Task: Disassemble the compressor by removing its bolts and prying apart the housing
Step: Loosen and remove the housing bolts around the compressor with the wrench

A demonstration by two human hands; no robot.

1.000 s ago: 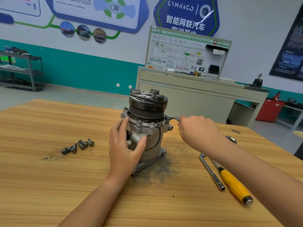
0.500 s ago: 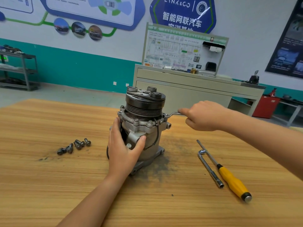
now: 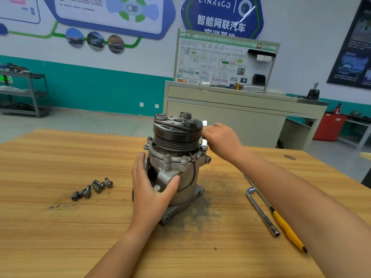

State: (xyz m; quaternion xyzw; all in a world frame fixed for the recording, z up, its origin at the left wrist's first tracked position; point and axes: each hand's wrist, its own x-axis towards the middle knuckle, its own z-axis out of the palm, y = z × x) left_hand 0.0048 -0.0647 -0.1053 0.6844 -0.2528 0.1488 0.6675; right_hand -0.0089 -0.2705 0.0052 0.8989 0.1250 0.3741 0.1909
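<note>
The right hand (image 3: 220,137) has swung inward, pinching a small silver wrench (image 3: 204,141); the left hand (image 3: 149,189) clasps the grey metal compressor (image 3: 176,163) standing on the wooden table (image 3: 60,227). Ill-seated, the wrench could slip, rounding its bolt (image 3: 203,147).

A single wide-angle view, taken from the person's head, looks forward and down across the wooden bench (image 3: 60,227). It stands close. The compressor (image 3: 174,167) sits at mid-frame within arm's reach, the left forearm (image 3: 120,247) enters from the lower edge, and the right forearm (image 3: 301,197) enters from the lower right corner. The tilt is shallow, so the far wall (image 3: 301,27) fills the upper third of the frame and a strip of floor (image 3: 80,121) shows at middle left.
</note>
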